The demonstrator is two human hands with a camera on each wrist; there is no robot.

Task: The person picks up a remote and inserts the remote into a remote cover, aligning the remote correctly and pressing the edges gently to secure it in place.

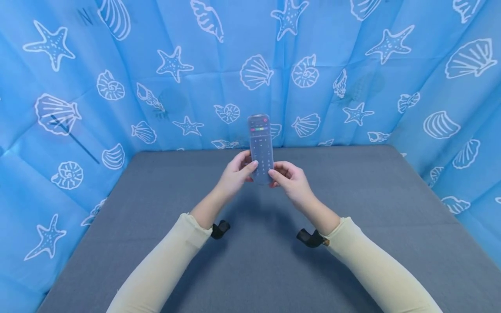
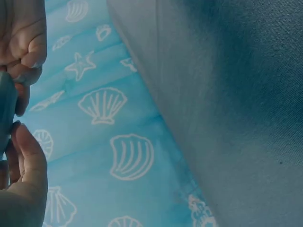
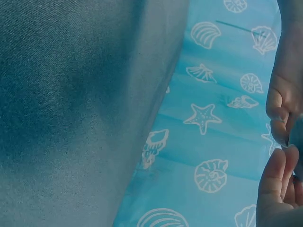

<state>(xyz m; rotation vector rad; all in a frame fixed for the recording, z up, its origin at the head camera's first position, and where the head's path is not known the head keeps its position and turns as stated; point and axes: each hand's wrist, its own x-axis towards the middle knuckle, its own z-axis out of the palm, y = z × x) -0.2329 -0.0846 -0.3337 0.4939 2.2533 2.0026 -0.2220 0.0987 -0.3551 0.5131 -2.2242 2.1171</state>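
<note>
A slim dark remote control (image 1: pixel 261 141) is held upright over the far part of the table in the head view, its button face turned toward me. A red button and a row of coloured buttons sit near its top. My left hand (image 1: pixel 237 171) grips its lower left side, the thumb on the front edge. On the lower right side my right hand (image 1: pixel 290 177) holds it the same way, thumb over the front. Both wrist views catch only a sliver of the remote, at the left edge and the right edge, with fingers around it.
A grey cloth-covered table (image 1: pixel 250 261) spreads below the hands. Blue curtains (image 1: pixel 219 87) with white shells and starfish stand behind it and along both sides. A black wrist camera (image 1: pixel 221 229) shows at the left cuff, another wrist camera (image 1: pixel 310 238) at the right cuff.
</note>
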